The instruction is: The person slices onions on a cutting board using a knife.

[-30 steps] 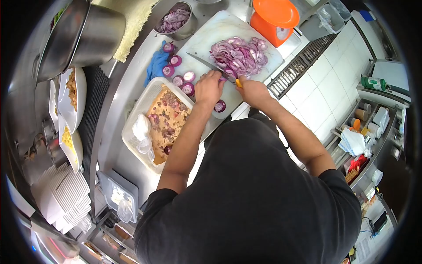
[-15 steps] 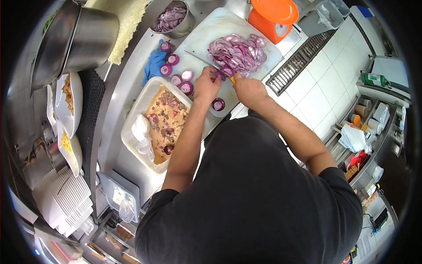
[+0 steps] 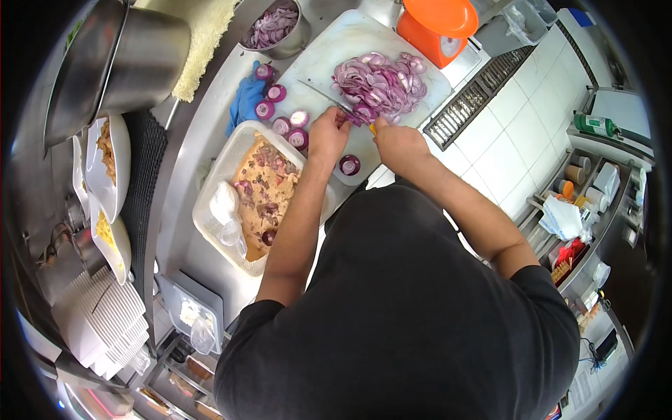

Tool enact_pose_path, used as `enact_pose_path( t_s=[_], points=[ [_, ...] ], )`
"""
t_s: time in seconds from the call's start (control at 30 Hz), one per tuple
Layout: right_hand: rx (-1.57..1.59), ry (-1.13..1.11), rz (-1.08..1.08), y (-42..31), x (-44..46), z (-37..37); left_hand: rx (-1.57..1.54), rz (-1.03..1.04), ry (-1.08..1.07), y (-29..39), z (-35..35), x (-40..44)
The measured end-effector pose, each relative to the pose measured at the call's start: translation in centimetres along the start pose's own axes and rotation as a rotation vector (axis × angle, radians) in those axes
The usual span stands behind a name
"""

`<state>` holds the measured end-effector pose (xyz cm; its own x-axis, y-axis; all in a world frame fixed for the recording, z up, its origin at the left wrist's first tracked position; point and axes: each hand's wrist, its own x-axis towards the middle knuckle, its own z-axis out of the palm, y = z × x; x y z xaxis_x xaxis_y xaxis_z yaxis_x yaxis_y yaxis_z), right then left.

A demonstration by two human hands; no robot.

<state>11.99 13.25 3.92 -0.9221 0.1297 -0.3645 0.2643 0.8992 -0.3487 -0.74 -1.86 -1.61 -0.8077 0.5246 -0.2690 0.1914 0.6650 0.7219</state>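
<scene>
My right hand (image 3: 400, 145) is wrapped around the yellow handle of a knife (image 3: 323, 94), whose thin blade points up and left across the white cutting board (image 3: 315, 59). Close beside the blade, the curled fingers of my left hand (image 3: 329, 134) hold a piece of red onion (image 3: 354, 118), partly hidden by the fingers and blade. Just beyond the knife lies a heap of sliced red onion (image 3: 381, 82). A halved onion (image 3: 349, 165) rests near the board's lower edge. Several more peeled onions (image 3: 281, 126) sit along its left side.
A metal pot (image 3: 299, 35) of sliced onion stands behind the board, an orange scale (image 3: 442, 52) at its far right corner. On the left are a blue cloth (image 3: 245, 105) and a white basket (image 3: 204, 203) with onion skins and a plastic bag.
My left hand has shifted very slightly left and my right hand slightly right, beside the knife. The onion heap and loose onions look the same.
</scene>
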Motion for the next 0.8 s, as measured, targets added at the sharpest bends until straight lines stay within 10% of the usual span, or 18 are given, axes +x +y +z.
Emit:
enact_pose_path(
  t_s=[0.8],
  points=[
    [0.034, -0.015, 0.048, -0.6, -0.1, 0.7, -0.068, -0.001, 0.048, -0.3, 0.1, -0.3]
  ],
)
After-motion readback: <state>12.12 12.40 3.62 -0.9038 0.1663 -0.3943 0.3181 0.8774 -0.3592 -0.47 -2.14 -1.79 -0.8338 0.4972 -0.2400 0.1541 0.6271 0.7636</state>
